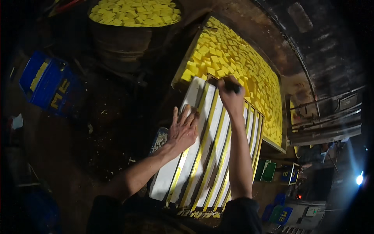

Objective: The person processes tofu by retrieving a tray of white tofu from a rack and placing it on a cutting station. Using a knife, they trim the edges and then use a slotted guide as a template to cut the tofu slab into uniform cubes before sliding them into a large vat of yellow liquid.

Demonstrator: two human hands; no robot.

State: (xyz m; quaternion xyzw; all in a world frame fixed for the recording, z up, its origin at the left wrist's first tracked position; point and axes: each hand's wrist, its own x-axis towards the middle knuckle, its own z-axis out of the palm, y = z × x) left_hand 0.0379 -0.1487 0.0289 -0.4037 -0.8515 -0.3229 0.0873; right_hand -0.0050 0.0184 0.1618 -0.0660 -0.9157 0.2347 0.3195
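Observation:
Before me lies a metal frame of parallel bars (201, 149), yellow along their edges, with long white slabs (191, 96) between them. My left hand (184, 128) rests flat on the white slabs at the left side, fingers spread. My right hand (232, 89) is closed around a dark handle (233, 85) at the far end of the frame; what tool it belongs to is hidden. Just beyond the right hand, many yellow blocks (233, 55) fill a large metal-edged bin. Yellow crumbs hang along the frame's near edge.
A round drum (119, 44) heaped with yellow blocks stands at the upper left. Left of the frame is a blue plastic crate (46, 82). Green (268, 171) and blue containers stand at the right, near a bright lamp (359, 179). Scraps litter the dark floor.

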